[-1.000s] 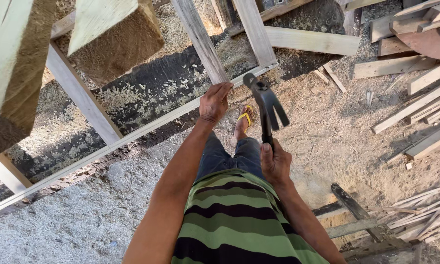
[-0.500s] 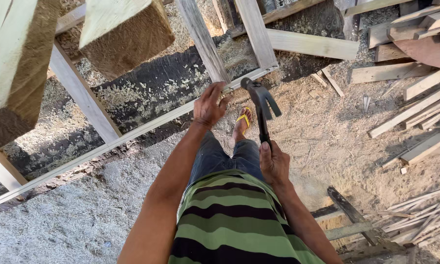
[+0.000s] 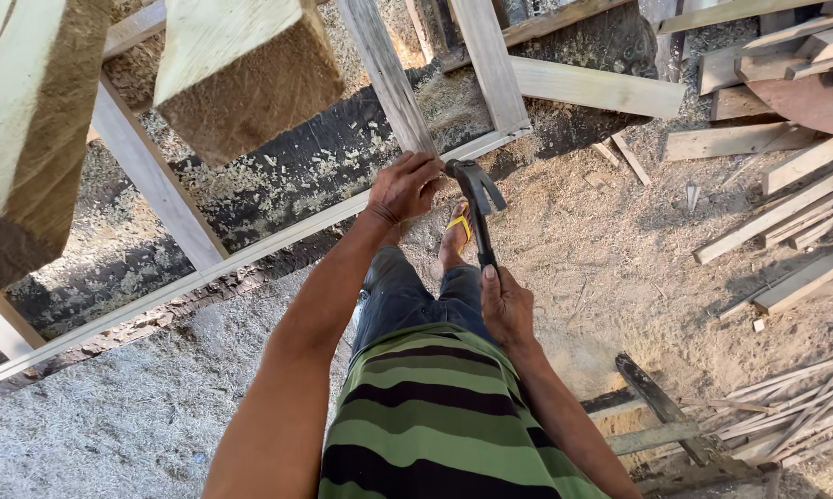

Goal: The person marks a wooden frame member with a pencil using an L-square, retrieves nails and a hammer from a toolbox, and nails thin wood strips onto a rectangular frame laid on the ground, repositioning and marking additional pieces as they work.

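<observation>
Claw hammer (image 3: 478, 199) head lower than before, now just beside left hand (image 3: 405, 188). Left hand clamped on timber frame rail (image 3: 250, 248); right hand (image 3: 506, 305) clamped on hammer handle.

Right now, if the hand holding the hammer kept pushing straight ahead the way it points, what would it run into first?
Probably the pale wooden frame rail. The right hand points up the hammer, whose head sits beside the left hand gripping that rail. Depth is hard to judge.

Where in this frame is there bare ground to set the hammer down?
Free: the sawdust ground right of the hammer, and the grey patch below the long rail. Crowded: the scrap planks at right, and the frame above both hands.
</observation>
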`<action>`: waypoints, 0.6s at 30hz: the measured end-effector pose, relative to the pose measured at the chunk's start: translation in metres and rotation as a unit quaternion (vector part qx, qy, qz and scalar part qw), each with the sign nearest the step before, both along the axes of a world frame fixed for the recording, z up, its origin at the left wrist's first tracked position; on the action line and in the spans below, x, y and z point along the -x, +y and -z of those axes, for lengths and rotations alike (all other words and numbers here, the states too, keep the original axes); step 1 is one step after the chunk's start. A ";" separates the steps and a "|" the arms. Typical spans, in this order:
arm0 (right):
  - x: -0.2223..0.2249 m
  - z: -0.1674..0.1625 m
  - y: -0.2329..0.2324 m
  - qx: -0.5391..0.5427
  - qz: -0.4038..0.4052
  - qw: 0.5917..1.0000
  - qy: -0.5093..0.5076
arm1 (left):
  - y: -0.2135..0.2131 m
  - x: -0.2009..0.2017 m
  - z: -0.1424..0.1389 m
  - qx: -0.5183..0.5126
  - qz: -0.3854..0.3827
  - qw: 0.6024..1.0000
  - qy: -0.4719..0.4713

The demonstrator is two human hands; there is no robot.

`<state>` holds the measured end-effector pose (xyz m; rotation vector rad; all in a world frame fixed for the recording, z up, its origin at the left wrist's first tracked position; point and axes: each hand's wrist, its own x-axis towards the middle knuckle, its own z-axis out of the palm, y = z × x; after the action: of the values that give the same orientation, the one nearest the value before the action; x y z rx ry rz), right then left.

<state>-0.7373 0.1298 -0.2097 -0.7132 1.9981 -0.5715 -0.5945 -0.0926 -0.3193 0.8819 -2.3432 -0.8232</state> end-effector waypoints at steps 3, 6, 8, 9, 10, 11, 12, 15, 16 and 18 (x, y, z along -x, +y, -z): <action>0.004 -0.007 0.009 -0.011 0.029 0.999 -0.015 | 0.001 0.001 0.004 0.018 -0.028 0.998 0.046; 0.006 -0.008 0.013 0.048 0.034 0.998 -0.008 | 0.001 0.001 0.007 0.013 -0.013 0.999 0.034; 0.004 -0.001 0.008 0.071 0.006 0.997 0.015 | 0.000 0.001 0.009 0.025 -0.014 0.999 0.031; 0.003 0.003 0.005 0.080 -0.009 0.996 0.026 | 0.000 0.000 0.009 0.028 -0.015 0.999 0.028; 0.001 0.006 0.002 0.040 -0.019 0.998 0.040 | 0.001 0.000 0.010 0.023 -0.010 1.000 0.012; 0.000 0.011 -0.003 0.001 -0.030 0.998 0.054 | 0.001 0.000 0.011 0.019 -0.005 1.000 -0.006; -0.001 0.014 -0.007 -0.037 -0.040 0.996 0.068 | 0.000 0.000 0.011 0.016 0.001 1.000 -0.023; 0.001 0.010 -0.005 0.003 -0.023 0.999 0.022 | 0.001 -0.001 0.012 0.030 -0.020 0.999 0.015; 0.002 0.006 -0.001 0.013 -0.014 1.000 0.016 | 0.001 -0.001 0.012 0.032 -0.020 0.999 0.015; 0.007 -0.004 0.012 0.025 0.002 1.000 0.008 | 0.002 0.000 0.012 0.029 -0.021 0.999 0.016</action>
<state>-0.7444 0.1421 -0.2058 -0.7461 2.0063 -0.6219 -0.5941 -0.0902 -0.3312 0.8836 -2.3005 -0.7444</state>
